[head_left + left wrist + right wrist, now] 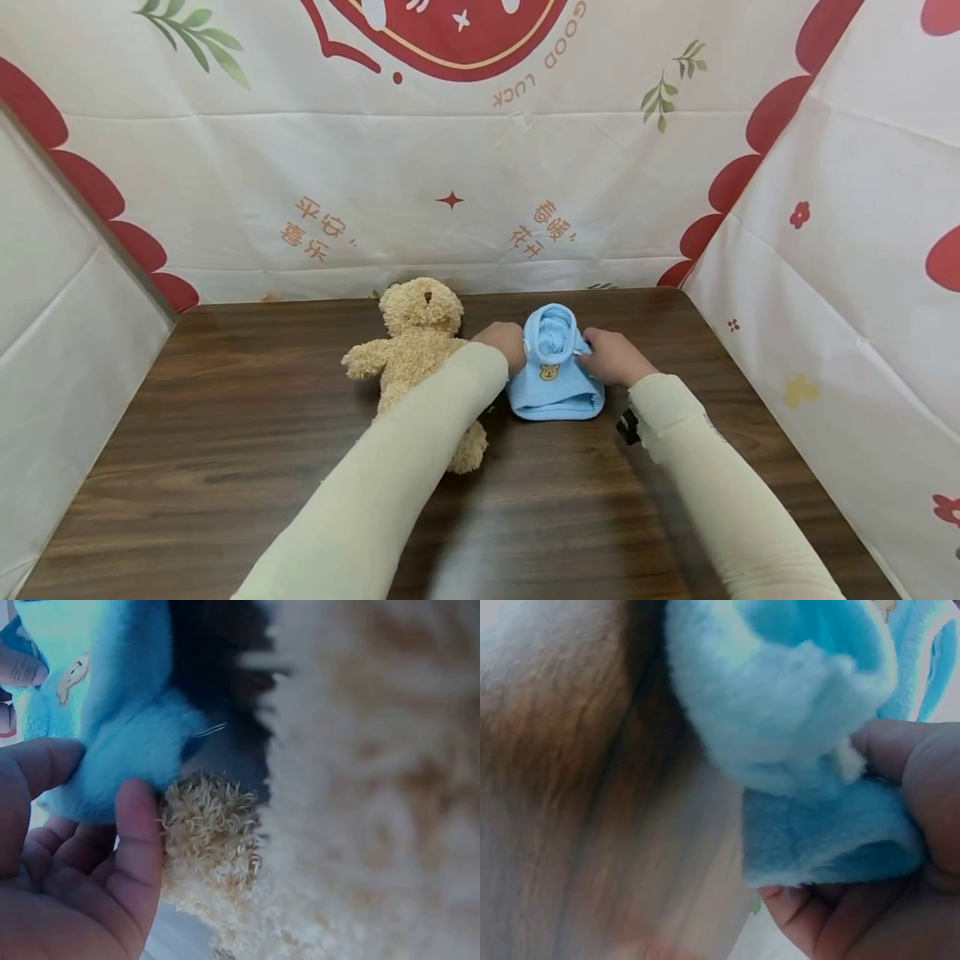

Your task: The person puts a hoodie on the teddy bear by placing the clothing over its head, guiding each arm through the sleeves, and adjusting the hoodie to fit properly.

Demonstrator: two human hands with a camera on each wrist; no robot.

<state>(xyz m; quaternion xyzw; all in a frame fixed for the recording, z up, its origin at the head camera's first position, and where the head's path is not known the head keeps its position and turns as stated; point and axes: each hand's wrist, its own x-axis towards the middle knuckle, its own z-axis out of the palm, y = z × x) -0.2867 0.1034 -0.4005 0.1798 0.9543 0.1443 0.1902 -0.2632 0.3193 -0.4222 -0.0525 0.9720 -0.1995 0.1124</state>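
A small light-blue hoodie (557,393) with a bear patch on its front lies on the table, collar end away from me and hem towards me. Its left-side sleeve (131,761) is between the thumb and fingers of my left hand (504,343). On the other side my right hand (617,357) pinches the opposite sleeve (817,832), whose cuff opening shows in the right wrist view. A curly tan teddy bear (411,354) lies face up just left of the hoodie. My left forearm passes over the bear and hides part of its body and legs.
The dark wooden table (247,442) is bounded by a white printed cloth (450,158) at the back and white side panels. A black wrist device (628,426) sits under my right wrist.
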